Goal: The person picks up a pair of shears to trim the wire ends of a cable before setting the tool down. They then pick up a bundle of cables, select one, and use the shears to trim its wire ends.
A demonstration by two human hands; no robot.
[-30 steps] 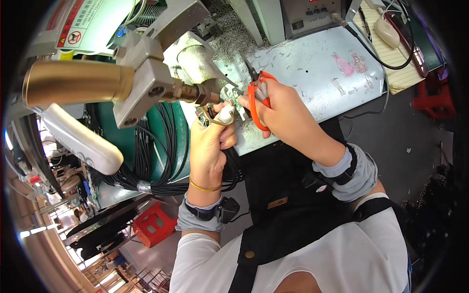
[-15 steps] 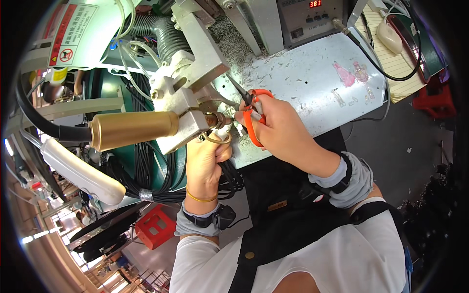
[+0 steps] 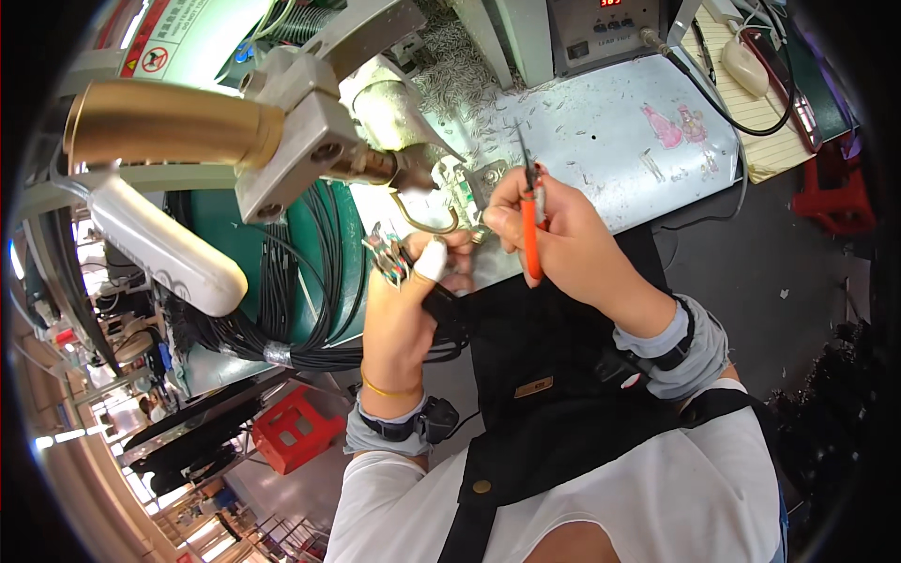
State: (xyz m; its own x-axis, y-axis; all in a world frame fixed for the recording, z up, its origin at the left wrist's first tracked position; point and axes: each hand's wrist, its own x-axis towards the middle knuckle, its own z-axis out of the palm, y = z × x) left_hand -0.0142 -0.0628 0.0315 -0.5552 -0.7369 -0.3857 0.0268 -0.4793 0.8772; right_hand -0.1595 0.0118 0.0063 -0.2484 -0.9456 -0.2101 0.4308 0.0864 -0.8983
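1) Our left hand is curled around a wire bundle; its splayed, many-coloured ends stick out beside the thumb, which wears a white cover

2) Our right hand grasps orange-handled cutters, their dark point aimed away from us above the metal plate; we cannot tell whether thumb and forefinger also pinch something small

3) The gold-handled iron reaches in from the left; its tip end is near a curved brass tube and a small green part, beyond our left fingers

4) As for progress, the wire ends are already parted and exposed; we judge the work to be partway through, since they lie loose by the thumb; we cannot make out any finished joint, nor count what is left
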